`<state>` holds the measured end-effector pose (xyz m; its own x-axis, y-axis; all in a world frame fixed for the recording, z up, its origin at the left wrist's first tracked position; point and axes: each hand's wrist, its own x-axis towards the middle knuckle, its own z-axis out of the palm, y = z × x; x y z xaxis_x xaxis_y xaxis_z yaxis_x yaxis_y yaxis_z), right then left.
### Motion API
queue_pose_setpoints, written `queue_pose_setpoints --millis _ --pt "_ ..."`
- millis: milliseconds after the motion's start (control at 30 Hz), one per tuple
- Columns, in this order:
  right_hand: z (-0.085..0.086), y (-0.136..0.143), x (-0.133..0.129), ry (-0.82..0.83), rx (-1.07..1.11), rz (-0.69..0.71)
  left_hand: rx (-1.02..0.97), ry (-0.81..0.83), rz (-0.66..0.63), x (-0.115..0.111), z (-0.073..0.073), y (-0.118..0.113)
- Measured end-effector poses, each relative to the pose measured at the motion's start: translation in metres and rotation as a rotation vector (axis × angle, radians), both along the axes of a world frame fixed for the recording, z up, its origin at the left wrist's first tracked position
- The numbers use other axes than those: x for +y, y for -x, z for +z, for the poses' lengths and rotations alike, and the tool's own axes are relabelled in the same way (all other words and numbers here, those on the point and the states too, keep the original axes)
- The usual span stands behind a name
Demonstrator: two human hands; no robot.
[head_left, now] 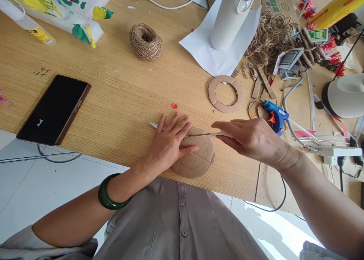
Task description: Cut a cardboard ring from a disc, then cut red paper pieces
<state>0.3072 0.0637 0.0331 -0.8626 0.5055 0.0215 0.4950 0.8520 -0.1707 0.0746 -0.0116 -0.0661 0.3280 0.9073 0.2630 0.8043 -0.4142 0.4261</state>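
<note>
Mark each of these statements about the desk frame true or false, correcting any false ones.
1. The left hand presses flat on the cardboard disc. True.
2. The right hand holds the blue glue gun. False: its grip is on a thin pointed tool; the glue gun lies on the table beyond it.
3. The twine ball sits on the phone. False: they lie apart on the wooden table.
4. A cardboard ring lies beyond the disc. True.
5. The left wrist wears a green bangle. True.
</note>
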Motion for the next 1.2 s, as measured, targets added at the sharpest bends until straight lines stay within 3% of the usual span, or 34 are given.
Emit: queue_pose_setpoints --millis 233,333,533,733,900,967,1100,1200 --pt "0.004 -0.003 0.006 0.404 0.092 -0.178 -0.021 -0.014 0.004 0.0 -0.002 0.0" --pt "0.007 -0.004 0.006 0.466 0.115 -0.184 -0.032 -0.026 0.007 0.0 -0.001 -0.001" --pt "-0.005 -0.002 -0.003 0.227 0.103 -0.115 -0.02 -0.039 0.003 0.001 -0.002 0.0" --pt "-0.005 -0.002 -0.004 0.202 -0.003 -0.278 -0.014 -0.037 -0.006 0.001 -0.002 0.001" --pt "0.007 -0.01 -0.01 0.176 0.075 -0.353 0.0 -0.051 -0.007 0.001 -0.001 0.001" --pt "0.012 -0.014 -0.014 0.115 0.113 -0.266 -0.002 -0.061 -0.004 0.001 -0.003 0.001" --pt "0.009 -0.022 -0.018 -0.126 0.128 0.046 -0.008 -0.065 -0.001 0.0 -0.005 0.001" --pt "-0.001 -0.024 -0.017 -0.163 0.081 0.095 -0.01 -0.057 -0.001 0.0 -0.005 0.001"
